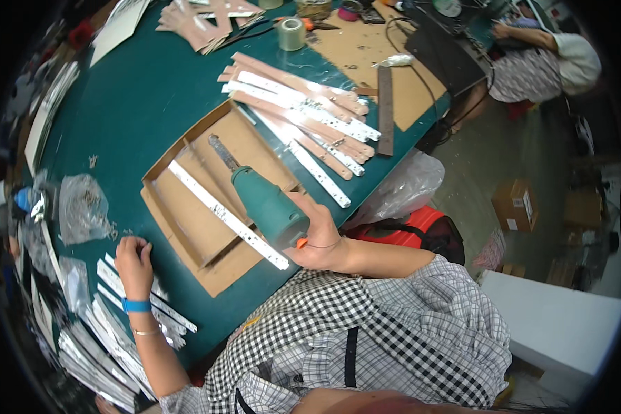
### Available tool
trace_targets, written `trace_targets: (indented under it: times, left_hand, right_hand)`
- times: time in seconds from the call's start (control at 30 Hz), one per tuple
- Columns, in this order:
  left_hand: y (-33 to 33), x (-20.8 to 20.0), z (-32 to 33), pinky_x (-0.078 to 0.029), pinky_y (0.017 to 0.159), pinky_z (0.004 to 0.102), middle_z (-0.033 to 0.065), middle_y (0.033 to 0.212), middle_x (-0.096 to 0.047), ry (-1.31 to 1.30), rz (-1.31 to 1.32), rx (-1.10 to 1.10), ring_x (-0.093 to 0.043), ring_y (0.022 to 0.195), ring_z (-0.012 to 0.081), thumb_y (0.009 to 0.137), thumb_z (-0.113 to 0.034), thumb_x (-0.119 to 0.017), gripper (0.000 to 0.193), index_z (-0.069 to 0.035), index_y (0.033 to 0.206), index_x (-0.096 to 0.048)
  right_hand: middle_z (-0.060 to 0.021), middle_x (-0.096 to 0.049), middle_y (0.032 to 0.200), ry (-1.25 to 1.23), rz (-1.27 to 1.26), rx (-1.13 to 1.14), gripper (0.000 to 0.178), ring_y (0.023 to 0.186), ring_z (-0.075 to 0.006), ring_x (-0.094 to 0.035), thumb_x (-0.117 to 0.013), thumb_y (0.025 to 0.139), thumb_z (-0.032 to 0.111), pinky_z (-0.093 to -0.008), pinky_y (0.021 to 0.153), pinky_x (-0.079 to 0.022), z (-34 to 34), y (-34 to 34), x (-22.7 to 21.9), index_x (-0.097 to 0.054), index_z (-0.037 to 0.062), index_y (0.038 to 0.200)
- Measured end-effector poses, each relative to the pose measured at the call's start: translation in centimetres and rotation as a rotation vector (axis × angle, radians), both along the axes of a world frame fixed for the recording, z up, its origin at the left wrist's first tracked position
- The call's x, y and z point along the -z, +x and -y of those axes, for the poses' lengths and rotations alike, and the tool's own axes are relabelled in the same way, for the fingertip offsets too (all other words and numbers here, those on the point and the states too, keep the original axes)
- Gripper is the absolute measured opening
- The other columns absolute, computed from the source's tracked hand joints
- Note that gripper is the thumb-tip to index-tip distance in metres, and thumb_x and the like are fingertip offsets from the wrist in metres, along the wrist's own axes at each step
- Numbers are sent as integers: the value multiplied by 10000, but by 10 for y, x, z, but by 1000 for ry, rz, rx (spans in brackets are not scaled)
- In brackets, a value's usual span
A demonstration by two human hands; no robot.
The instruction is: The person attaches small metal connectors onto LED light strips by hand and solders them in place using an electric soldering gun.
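My right hand [319, 238] is wrapped round the back end of a green power tool [265, 207] with a narrow metal nose. The tool lies over a shallow cardboard tray [190, 162], its nose pointing away from me. Under the tool, a white perforated metal strip [221, 210] runs across the tray at a slant and over its near edge. On the table left of the tray is my left hand [135, 261], its fingers curled together; whether they hold something small is hidden. Small screws [121, 234] lie just beyond it, beside a clear plastic bag [84, 207].
White and brown strips [303, 110] are heaped beyond the tray, with a dark bar [385, 110] alongside. More white strips [110, 345] lie around my left forearm. A tape roll [292, 34] stands at the back. Another person [531, 72] sits far right; a cardboard box [515, 205] is on the floor.
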State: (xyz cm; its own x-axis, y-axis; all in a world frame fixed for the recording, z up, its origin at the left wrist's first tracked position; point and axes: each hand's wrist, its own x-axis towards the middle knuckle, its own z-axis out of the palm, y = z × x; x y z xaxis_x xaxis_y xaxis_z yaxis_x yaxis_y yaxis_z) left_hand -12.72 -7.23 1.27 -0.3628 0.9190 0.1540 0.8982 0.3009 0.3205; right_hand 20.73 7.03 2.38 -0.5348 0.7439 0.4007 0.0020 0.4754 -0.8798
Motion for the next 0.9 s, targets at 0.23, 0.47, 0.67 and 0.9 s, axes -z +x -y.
trace_targets:
  times: [0.23, 0.47, 0.67, 0.9]
  left_hand:
    - [31, -26, -13, -455, 603, 302, 143, 703, -601, 66, 258, -112, -587, 625, 244, 813, 13, -615, 46, 26, 832, -574]
    - [17, -6, -11, -452, 727, 404, 191, 872, -575, 91, -22, 0, -557, 815, 368, 868, 3, -520, 126, 28, 959, -602]
    - [21, -8, -7, -442, 696, 404, 175, 816, -529, 86, 122, -65, -530, 779, 363, 781, 31, -596, 100, 16, 814, -503]
    - [30, -17, -2, -459, 626, 371, 152, 768, -581, 227, 116, -56, -568, 670, 334, 760, 47, -639, 75, 24, 820, -601]
  right_hand:
    - [-97, -606, 852, -194, -119, -67, 442, 772, -196, -612, -729, 776, 112, -299, 706, -485, -13, -5, -5, -507, 15, 1147]
    - [-111, -608, 863, -213, -32, -87, 403, 776, -243, -607, -719, 761, 118, -330, 729, -482, -20, -14, -11, -519, 35, 1101]
    - [-96, -604, 843, -360, 35, -119, 358, 754, -210, -605, -733, 755, 122, -336, 707, -483, -21, -15, -20, -534, 43, 1042]
    - [-20, -573, 882, -359, -36, -56, 371, 799, -115, -559, -765, 760, 66, -257, 716, -472, -12, -15, -23, -518, 22, 1033]
